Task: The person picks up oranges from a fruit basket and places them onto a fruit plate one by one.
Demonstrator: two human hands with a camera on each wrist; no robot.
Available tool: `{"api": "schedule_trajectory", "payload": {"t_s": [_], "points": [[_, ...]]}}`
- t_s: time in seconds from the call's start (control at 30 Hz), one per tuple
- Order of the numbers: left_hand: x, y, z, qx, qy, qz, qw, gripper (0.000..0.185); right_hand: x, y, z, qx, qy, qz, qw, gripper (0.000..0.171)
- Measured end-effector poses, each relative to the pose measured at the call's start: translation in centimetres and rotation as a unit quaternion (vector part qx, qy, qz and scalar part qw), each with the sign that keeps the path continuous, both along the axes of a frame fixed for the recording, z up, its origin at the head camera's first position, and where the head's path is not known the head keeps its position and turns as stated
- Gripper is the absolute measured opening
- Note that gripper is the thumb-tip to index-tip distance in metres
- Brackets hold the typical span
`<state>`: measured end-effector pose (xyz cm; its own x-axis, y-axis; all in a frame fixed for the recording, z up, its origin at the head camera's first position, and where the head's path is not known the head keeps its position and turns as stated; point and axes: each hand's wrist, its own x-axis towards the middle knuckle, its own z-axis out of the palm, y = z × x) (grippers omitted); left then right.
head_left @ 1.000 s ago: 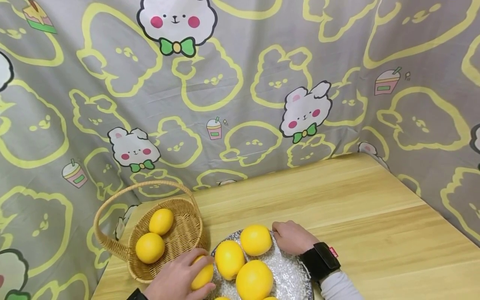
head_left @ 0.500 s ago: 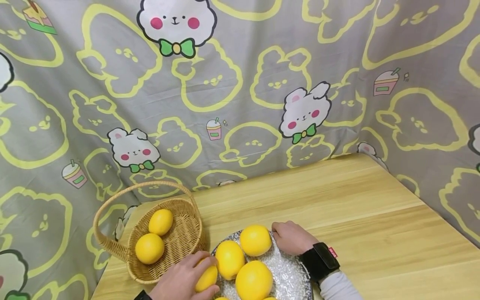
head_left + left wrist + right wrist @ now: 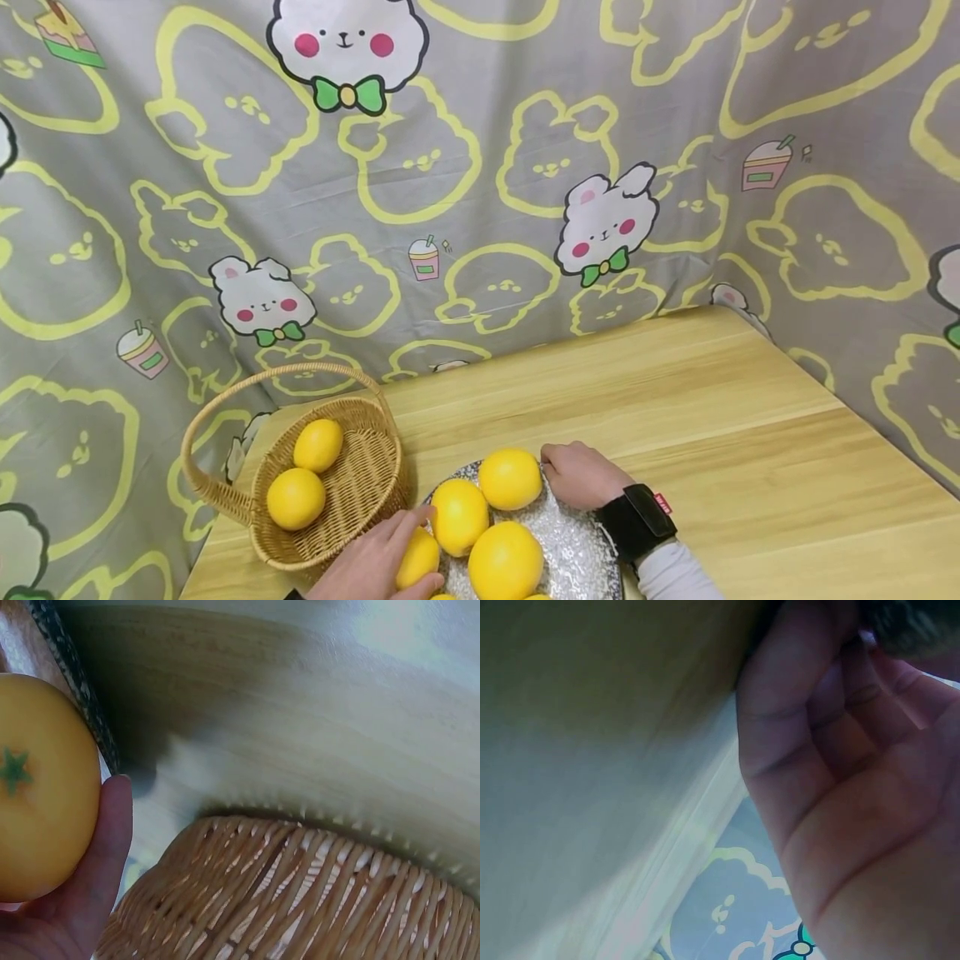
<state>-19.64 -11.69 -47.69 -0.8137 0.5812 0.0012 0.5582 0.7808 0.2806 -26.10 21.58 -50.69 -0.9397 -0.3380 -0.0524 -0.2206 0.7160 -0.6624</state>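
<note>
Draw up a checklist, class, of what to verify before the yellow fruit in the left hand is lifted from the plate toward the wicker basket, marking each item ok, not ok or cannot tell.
1. Left hand grips the round yellow fruit: ok.
2. Right hand holds the rim of the speckled silver plate: ok.
3. Woven wicker basket has room beside its two fruits: ok.
4. Arched basket handle leaves the opening free on the plate side: ok.
5. Neighbouring fruit on the plate is clear of the gripped one: cannot tell.
</note>
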Motion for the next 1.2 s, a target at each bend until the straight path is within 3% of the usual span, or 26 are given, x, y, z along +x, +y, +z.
{"api": "schedule_trajectory", "payload": {"t_s": [0.33, 0.63, 0.9, 1.2], "points": [[0.1, 0.5, -0.5, 0.029, -0.063, 0.035, 0.9970, 0.072, -0.1, -0.1, -0.1, -0.006, 0.007, 0.002, 1.000, 0.021], [0.2, 0.8, -0.9, 0.031, -0.070, 0.048, 0.9959, 0.076, 0.0, -0.2, -0.2, -0.004, 0.008, -0.003, 1.000, 0.020], [0.1, 0.9, -0.9, 0.028, -0.049, 0.041, 0.9976, 0.076, -0.1, -0.3, -0.3, 0.009, 0.007, -0.010, 1.000, 0.019], [0.1, 0.8, -1.0, 0.036, -0.052, 0.038, 0.9973, 0.076, -0.1, -0.3, -0.2, 0.014, 0.008, -0.014, 1.000, 0.019]]}}
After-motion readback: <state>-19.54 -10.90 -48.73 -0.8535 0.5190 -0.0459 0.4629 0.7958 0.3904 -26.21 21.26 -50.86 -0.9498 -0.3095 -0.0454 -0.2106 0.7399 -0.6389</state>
